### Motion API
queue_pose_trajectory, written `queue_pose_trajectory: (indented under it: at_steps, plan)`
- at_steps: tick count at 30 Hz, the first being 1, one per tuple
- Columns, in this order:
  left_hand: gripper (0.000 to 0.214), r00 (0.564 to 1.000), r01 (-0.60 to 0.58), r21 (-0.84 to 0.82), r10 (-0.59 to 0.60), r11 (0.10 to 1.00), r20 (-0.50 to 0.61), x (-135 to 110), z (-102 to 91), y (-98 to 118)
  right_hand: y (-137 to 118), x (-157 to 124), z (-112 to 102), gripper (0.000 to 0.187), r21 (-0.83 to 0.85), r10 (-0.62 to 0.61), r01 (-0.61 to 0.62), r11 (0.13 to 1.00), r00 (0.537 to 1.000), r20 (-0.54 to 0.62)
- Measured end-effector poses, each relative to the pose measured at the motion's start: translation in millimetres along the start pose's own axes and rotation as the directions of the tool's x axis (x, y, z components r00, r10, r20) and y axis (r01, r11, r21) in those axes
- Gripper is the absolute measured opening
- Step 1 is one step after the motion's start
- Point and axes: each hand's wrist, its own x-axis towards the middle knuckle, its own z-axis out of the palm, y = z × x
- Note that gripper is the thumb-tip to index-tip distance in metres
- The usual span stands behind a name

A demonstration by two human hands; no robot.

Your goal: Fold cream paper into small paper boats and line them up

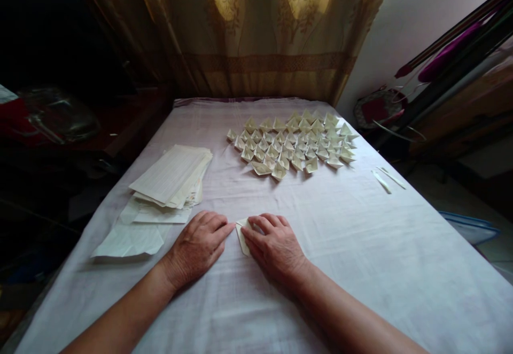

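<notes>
A small folded piece of pale paper (242,235) lies on the white cloth near the table's front. My right hand (272,247) lies palm down on top of it, fingers together and pressing it flat, so most of the paper is hidden. My left hand (198,247) rests just to the left, fingers stretched out, with the fingertips touching the paper's left edge.
Several small folded paper boats (294,143) sit in rows at the far middle. A stack of lined sheets (170,177) and loose sheets (128,240) lie at the left. Two paper strips (387,178) lie at the right. A curtain (256,33) hangs behind the table (360,247).
</notes>
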Motion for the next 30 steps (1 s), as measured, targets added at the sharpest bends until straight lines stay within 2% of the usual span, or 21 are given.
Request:
queue_pose_trajectory:
  at_steps: [5, 13, 20, 26, 30]
  plan:
    - [0.030, 0.998, -0.057, 0.152, 0.056, 0.987, 0.014, 4.8, -1.4, 6.0, -0.5, -0.3, 0.0, 0.016, 0.001, 0.004, -0.004, 1.000, 1.000, 0.002]
    - [0.039, 0.999, -0.022, 0.025, 0.023, 0.999, -0.047, -5.9, 5.6, -2.9, -0.4, -1.1, 0.5, 0.018, 0.014, 0.009, -0.009, 1.000, 1.000, -0.003]
    - [0.047, 1.000, -0.020, 0.068, 0.019, 0.998, 0.021, 3.9, 2.0, -0.1, -1.5, -1.0, -0.3, 0.016, 0.005, 0.020, -0.020, 1.000, 1.000, -0.004]
    - [0.031, 0.997, -0.063, 0.155, 0.054, 0.986, 0.060, 11.4, 0.5, 6.6, -1.1, -0.6, -0.9, 0.018, 0.007, 0.021, -0.021, 1.000, 1.000, 0.013]
    - [0.025, 0.995, -0.003, 0.159, -0.013, 0.987, 0.099, 16.0, 0.5, 9.5, -1.5, -0.3, -1.2, 0.017, 0.011, 0.034, -0.035, 0.999, 0.999, 0.024]
